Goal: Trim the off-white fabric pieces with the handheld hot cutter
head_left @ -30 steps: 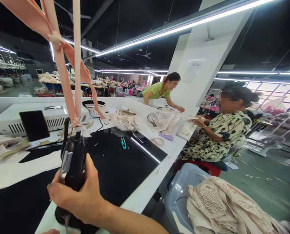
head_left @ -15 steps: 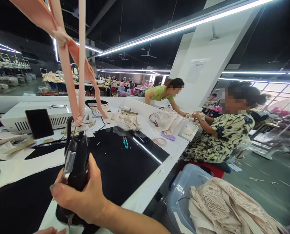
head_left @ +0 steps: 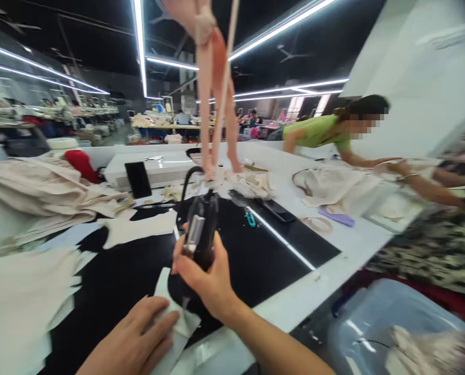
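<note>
My right hand is wrapped round a black corded hand tool, which has a metal lever on its side and a narrow tip pointing down. Knotted pink fabric strips run up from its top. Beneath the tip lies a small pale fabric piece near the front of the black work surface. My left hand rests on that piece with its fingers stretched out, close to the tip. Whether the tip touches the fabric, I cannot tell.
Fabric stacks and pale cut panels lie at left. Behind stand a phone-like black slab and a white vented box. Teal thread snips lie right of the tool. Co-workers handle fabric at right, above a plastic tub.
The view has swung left, bringing the fabric stacks and more of my left hand into sight. My right hand still grips the tool, with its tip over the pale piece.
</note>
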{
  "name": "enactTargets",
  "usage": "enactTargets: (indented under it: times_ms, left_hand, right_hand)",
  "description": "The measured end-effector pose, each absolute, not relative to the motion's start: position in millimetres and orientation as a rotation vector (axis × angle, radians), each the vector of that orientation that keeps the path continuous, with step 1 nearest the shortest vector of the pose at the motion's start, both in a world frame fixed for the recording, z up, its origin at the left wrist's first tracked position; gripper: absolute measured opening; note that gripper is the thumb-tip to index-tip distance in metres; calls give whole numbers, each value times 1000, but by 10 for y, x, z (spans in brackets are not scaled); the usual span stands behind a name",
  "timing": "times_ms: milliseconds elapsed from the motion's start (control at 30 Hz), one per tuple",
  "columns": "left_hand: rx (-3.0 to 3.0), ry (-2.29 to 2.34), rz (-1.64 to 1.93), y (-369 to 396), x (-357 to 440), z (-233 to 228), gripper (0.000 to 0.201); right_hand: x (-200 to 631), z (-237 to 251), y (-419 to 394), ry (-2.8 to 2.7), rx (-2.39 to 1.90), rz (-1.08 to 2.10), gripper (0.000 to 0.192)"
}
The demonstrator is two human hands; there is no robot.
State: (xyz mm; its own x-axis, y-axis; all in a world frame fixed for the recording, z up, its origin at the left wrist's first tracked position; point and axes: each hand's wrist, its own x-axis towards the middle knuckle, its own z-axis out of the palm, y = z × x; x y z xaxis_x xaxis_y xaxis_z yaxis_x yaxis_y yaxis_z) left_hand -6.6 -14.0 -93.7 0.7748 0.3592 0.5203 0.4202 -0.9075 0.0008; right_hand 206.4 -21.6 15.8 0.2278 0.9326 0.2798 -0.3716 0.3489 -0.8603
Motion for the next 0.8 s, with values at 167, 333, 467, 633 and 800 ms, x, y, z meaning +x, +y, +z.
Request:
enactTargets:
  times_ms: [167,333,467,633,800]
  left_hand:
    - [-3014,-879,-581,-334,83,-526,22]
    - [-3052,-912,-612,-382,99,-564,28]
    - [-3071,-909,-624,-384,103,-572,35]
    - [-3062,-898,-602,-389,111,-577,34]
    - [-3042,-877,-633,-392,108,-613,33]
  right_hand:
    - [2188,-12,-216,-952,-701,892,33]
    - [2261,-86,-236,-967,-673,875,40]
    - [2280,-90,-252,-1000,-665,874,39]
    - [2290,-98,-248,-1012,-665,879,40]
    - [2276,-71,-215,-984,-656,868,38]
